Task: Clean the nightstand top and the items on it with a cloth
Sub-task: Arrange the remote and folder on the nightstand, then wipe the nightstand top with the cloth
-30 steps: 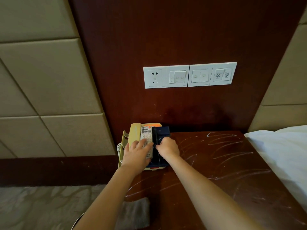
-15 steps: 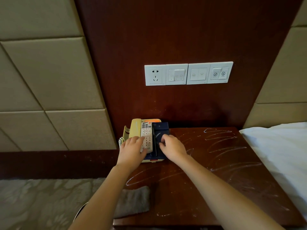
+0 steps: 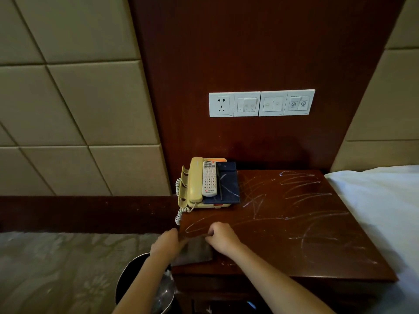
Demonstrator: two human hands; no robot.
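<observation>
left hand: we pinch the cloth by a corner, likely to spread it.
right hand: pinching its far edge too.
nightstand: scribbles left for us.

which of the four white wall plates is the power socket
The leftmost plate: it alone has plug holes. The three plates to its right all carry switches.

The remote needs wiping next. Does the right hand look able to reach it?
Probably yes: the remote lies uncovered on the phone, only open nightstand top between it and the right hand, which holds the cloth.
</observation>
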